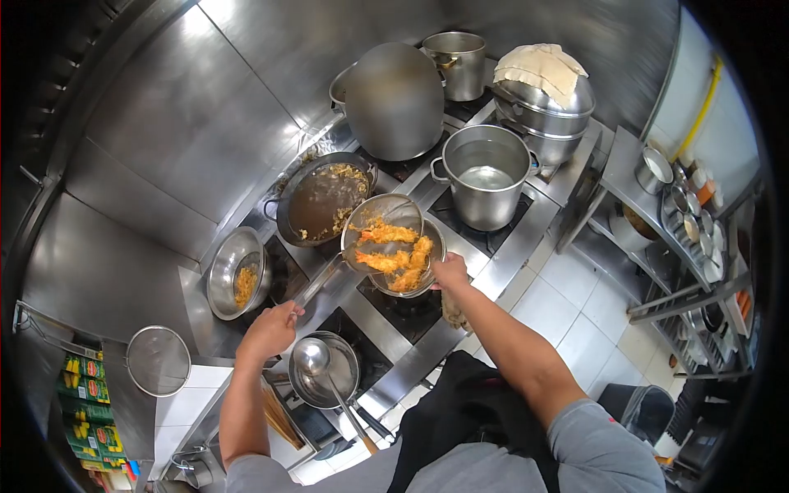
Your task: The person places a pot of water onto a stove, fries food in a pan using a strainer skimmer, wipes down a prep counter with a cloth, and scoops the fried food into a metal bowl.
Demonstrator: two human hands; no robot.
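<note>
My left hand is wrapped round the handle of a wire skimmer. The skimmer lies over a metal bowl, overlapping it. Golden fried pieces, some with orange tails, rest across the skimmer and the bowl. With closed fingers, my right hand grips the bowl's right rim. Just beyond the skimmer, a dark wok holds brown oil with crumbs floating at its edges. A bowl with fried crumbs stands to the left.
A water pot stands behind the bowl, with a steamer under a cloth at the back right. Nearer me is a pan with a ladle. A round strainer hangs left. Shelves hold containers at right.
</note>
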